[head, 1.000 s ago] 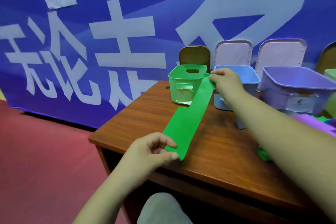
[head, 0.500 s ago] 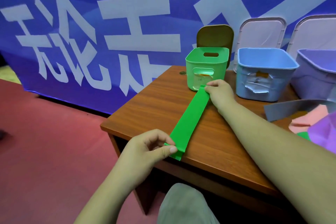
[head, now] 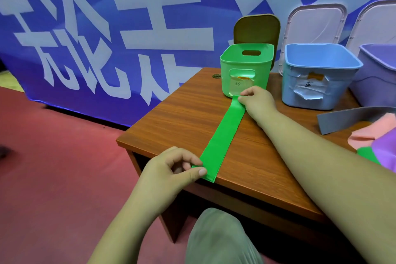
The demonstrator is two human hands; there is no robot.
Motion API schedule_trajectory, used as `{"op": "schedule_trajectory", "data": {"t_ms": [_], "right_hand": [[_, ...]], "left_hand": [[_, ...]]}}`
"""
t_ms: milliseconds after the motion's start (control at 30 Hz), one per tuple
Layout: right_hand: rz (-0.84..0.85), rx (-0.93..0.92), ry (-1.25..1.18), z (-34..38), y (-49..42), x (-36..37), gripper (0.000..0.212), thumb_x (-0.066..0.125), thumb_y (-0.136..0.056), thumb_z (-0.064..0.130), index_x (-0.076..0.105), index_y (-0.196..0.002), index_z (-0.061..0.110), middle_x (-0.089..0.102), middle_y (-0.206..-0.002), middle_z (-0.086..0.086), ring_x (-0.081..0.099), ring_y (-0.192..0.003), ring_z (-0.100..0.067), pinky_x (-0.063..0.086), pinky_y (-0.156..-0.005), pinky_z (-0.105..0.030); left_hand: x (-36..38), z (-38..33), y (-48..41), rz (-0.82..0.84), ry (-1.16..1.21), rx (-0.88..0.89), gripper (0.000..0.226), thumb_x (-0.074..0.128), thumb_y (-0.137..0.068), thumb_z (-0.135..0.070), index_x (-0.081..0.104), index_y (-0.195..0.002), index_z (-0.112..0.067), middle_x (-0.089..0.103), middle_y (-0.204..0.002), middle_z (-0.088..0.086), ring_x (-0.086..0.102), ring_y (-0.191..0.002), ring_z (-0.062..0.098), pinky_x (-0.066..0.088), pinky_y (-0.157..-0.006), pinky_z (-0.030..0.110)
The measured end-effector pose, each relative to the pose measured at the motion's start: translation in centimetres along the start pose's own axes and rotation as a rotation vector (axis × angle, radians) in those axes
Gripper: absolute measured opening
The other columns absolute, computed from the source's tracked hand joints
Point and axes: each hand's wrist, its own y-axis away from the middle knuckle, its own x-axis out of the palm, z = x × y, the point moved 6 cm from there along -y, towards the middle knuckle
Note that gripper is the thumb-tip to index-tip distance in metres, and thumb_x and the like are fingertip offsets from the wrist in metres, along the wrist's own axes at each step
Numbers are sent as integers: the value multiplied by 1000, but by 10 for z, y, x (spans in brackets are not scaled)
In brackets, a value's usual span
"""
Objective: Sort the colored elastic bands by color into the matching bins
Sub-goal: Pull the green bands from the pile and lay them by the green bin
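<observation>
hands pinch green band (head: pixel 225 133) flat on table (head: pixel 171 122); left hand (head: pixel 169 171) near end, right hand (head: pixel 257 100) far.

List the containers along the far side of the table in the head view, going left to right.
Green bin → blue bin → purple bin, which is cut off at the right edge of the picture.

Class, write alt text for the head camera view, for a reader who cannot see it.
Two bare hands hold a green elastic band flat along a wooden table, the left hand pinching its near end and the right hand its far end, just before a green bin. A blue bin stands to its right.
</observation>
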Motion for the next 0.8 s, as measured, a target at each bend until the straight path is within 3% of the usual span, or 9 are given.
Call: {"op": "schedule_trajectory", "data": {"t_ms": [167,300,467,533,633,700,800], "right_hand": [[-4,-43,-12,1,3,-4,17,73,-94,33,72,-111,30,67,-112,9,62,-106,-17,53,-94,-39],[-14,-39,-26,2,12,-16,14,67,-98,26,73,-109,29,69,-110,7,63,-89,-15,53,-80,-35],[43,-65,11,4,27,-49,19,59,-99,19,74,-99,30,67,-92,5,60,-78,-18,45,-62,-29],[82,-86,15,8,35,-74,18,60,-98,20,76,-99,29,66,-89,8,61,-77,-17,49,-67,-30],[131,-145,37,15,52,-122,15,66,-95,17,77,-94,28,74,-94,7,68,-87,-17,57,-85,-38],[128,-173,62,17,65,-163,14,68,-94,16,78,-94,26,78,-101,3,68,-85,-13,56,-82,-35],[77,-177,109,8,85,-229,14,69,-94,19,80,-99,26,78,-100,12,68,-86,-5,55,-81,-28]], "left_hand": [[0,-3,2,-16,17,-10,13,89,-81,-16,80,-84,-24,60,-78,-4,49,-65,0,40,-65,11],[1,-14,4,-28,5,25,10,87,-85,-18,80,-84,-26,63,-83,4,51,-67,0,41,-65,11],[18,-44,-2,6,-20,108,10,83,-88,-21,78,-83,-28,63,-81,-3,53,-69,4,44,-66,16],[34,-61,-6,41,-27,153,11,82,-89,-23,77,-83,-29,65,-82,-3,54,-69,5,44,-66,18],[67,-94,-12,109,-9,223,9,80,-91,-21,76,-83,-25,67,-83,1,54,-69,3,43,-66,15],[97,-115,-17,181,13,269,8,79,-92,-20,76,-84,-22,68,-79,-1,54,-69,4,43,-66,16],[151,-145,-24,303,32,352,6,78,-93,-20,76,-87,-19,65,-76,-9,53,-69,3,43,-66,19]]}}
